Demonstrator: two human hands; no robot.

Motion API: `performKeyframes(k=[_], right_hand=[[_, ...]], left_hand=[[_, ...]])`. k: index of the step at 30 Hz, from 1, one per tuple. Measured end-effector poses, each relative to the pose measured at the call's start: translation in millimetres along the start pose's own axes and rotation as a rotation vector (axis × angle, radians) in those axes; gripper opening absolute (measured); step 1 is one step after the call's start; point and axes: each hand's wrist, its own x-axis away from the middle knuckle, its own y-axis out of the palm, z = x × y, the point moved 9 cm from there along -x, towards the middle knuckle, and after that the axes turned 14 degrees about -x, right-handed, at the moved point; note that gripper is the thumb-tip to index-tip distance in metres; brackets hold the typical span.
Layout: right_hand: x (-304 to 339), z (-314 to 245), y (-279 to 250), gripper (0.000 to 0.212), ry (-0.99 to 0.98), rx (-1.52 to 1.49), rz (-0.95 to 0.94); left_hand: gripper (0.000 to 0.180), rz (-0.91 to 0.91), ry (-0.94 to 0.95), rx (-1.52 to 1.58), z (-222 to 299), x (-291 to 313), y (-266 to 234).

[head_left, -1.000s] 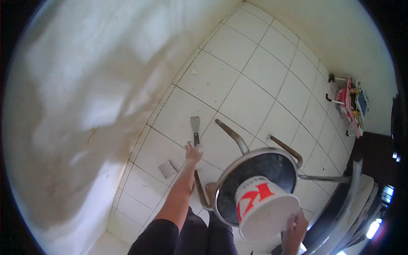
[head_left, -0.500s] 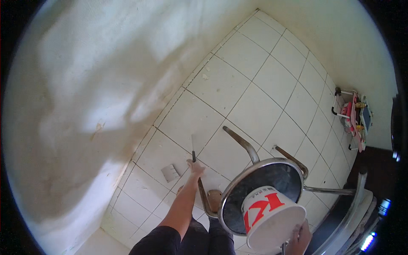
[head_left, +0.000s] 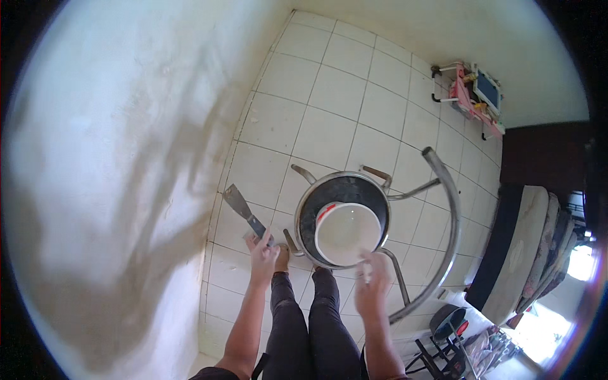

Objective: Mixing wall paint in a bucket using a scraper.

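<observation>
My left hand (head_left: pixel 263 248) grips the dark handle of a putty knife (head_left: pixel 237 201), its flat blade pointing up and left toward the wall. A white bucket (head_left: pixel 339 244) with red print on its side sits on the round black seat (head_left: pixel 323 190) of a metal-framed chair. Pale, off-white material shows inside it. Over the bucket's near right rim is my right hand (head_left: pixel 372 278), blurred by motion. Whether its fingers hold anything is unclear.
A pale, stained wall (head_left: pixel 126 158) rises on the left beside white floor tiles (head_left: pixel 329 130). The chair's curved metal frame (head_left: pixel 453 221) arches to the right of the bucket. Farther right are stacked mattresses (head_left: pixel 522 247); a pink folding item (head_left: pixel 465 95) stands by the far wall.
My view has shifted, bringing the chair and bucket nearer the middle. The left hand has raised the putty knife from near the floor. My right hand has moved from the bucket's side to its rim.
</observation>
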Motion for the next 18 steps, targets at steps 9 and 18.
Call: performKeyframes(k=[9,18], right_hand=[[58,-8,30,0.028,-0.009,-0.239,-0.1],[25,64,-26,0.02,0.246,-0.142,0.097]], left_hand=[[0.055,-0.46,0.384,-0.319,130,167,74],[0.019,-0.577,0.281,-0.155,92,125,88]])
